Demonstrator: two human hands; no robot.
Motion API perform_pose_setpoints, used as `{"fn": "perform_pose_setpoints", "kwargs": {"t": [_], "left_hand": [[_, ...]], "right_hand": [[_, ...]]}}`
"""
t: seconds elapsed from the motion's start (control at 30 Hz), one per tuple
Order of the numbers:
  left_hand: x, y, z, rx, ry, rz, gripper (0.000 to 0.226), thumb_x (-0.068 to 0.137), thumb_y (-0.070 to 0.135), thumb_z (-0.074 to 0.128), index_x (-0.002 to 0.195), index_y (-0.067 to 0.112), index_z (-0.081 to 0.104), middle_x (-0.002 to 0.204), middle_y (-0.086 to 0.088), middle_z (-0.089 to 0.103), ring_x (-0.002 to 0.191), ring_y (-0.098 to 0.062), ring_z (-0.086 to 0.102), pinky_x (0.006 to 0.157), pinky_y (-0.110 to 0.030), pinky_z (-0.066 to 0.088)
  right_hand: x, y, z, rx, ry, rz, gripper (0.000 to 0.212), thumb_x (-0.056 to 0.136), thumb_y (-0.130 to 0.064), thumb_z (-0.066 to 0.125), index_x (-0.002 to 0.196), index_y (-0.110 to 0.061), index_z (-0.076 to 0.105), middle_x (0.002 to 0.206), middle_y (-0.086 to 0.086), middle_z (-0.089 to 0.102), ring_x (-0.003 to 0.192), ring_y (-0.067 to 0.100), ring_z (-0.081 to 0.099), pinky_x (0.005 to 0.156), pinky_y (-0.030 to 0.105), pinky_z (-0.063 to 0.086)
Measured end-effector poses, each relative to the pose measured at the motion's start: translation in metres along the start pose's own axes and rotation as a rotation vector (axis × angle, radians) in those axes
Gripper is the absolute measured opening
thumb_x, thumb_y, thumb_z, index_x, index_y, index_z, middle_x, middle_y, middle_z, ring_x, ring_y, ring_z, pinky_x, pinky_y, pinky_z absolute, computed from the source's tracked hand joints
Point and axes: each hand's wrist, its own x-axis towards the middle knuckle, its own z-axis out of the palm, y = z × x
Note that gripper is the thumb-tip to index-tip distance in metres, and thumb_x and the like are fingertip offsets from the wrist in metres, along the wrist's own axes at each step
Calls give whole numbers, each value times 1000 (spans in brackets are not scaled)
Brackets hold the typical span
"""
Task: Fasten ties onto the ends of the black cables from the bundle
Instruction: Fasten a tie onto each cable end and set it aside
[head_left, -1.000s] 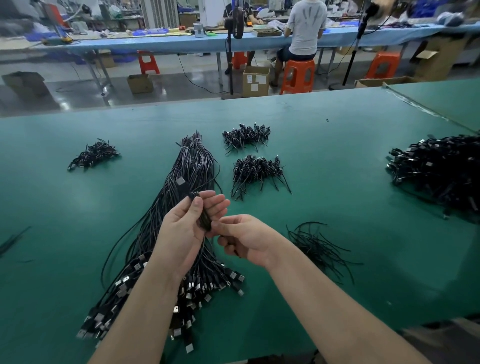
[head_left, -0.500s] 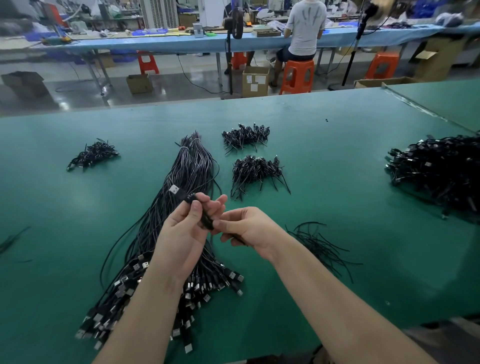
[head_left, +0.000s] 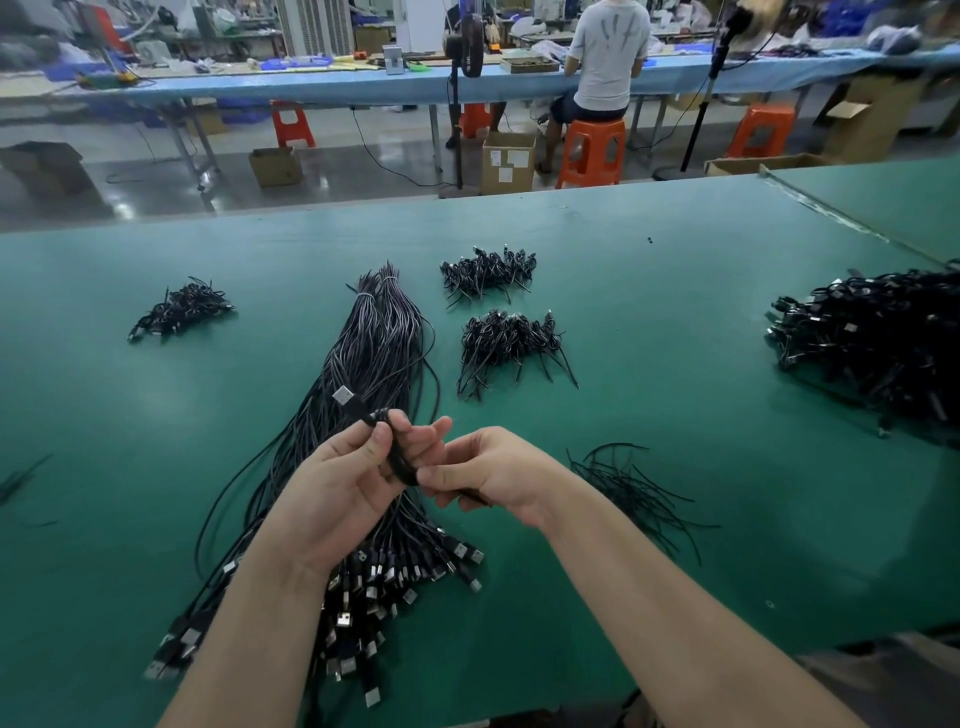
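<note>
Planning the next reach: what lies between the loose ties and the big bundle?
Head view: the right hand and forearm cross that stretch of green table, between ties and bundle.

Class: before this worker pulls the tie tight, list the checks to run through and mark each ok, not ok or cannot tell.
1. Cable end gripped by the left hand: ok.
2. Right hand pinching the tie: ok.
3. Tie looped fully around the cable: cannot tell.
4. USB plug sticking out past the fingers: ok.
5. Spare ties lying beside the right hand: ok.
6. Cable bundle below on the table: ok.
</note>
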Motion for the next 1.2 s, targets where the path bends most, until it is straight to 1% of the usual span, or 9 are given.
{"fn": "perform_pose_setpoints", "kwargs": {"t": [0.13,0.27,0.47,0.57,0.7,0.83,0.93,1.07,1.2], "left_hand": [[1,1,-9,39,-16,-60,26,100,12,48,94,6,72,108,-22,72,125,-40,60,94,-41,56],[0,0,-22,292,70,-89,22,94,21,57,83,19,77,101,0,72,112,-24,62,96,-40,44],[-1,-10,-18,305,93,5,23,94,23,56,87,17,77,131,-8,67,101,-10,65,81,-32,40],[4,-17,-6,323,167,46,22,90,24,58,84,17,78,121,-9,72,95,-8,65,89,-30,46],[11,-22,7,393,278,81,24,85,29,60,78,19,81,95,-2,77,71,0,66,66,-14,53],[16,-31,9,400,317,33,24,87,32,62,85,17,81,99,-11,77,97,-21,73,90,-40,54],[20,-37,12,415,376,41,25,98,21,60,86,15,81,98,-9,78,96,-18,71,97,-38,51],[23,-41,15,389,441,18,28,100,16,59,81,14,80,91,-5,78,91,-11,71,100,-34,50],[25,-44,11,398,473,-49,22,100,16,59,89,9,78,88,-4,77,97,-19,67,105,-39,47]], "right_hand": [[1,4,-4,-25,18,8,9,82,-22,83,88,-19,78,80,-2,75,68,6,67,58,20,44],[0,3,-16,-33,72,22,11,84,-21,81,92,-16,74,81,-2,76,64,5,66,52,18,43],[2,6,-16,44,-20,151,12,87,-21,79,93,-14,70,76,-3,72,57,5,59,45,16,39],[3,9,-18,71,-88,181,9,92,-21,74,89,-16,66,75,-5,67,59,6,57,48,17,40],[3,9,-13,-79,-99,49,14,100,-21,62,108,-9,63,95,-1,68,70,8,65,55,21,45],[3,6,-3,-348,41,-93,43,96,-38,66,133,-26,51,106,-2,67,73,7,67,59,24,49],[7,9,8,-610,171,-119,47,99,-44,58,141,-25,47,100,-4,64,77,12,62,61,23,47],[8,14,19,-713,194,-49,47,106,-49,38,135,-12,45,115,10,64,96,27,59,82,40,51],[7,17,23,-814,164,-37,36,109,-40,31,115,-9,48,99,12,63,88,32,60,76,44,51]]}}
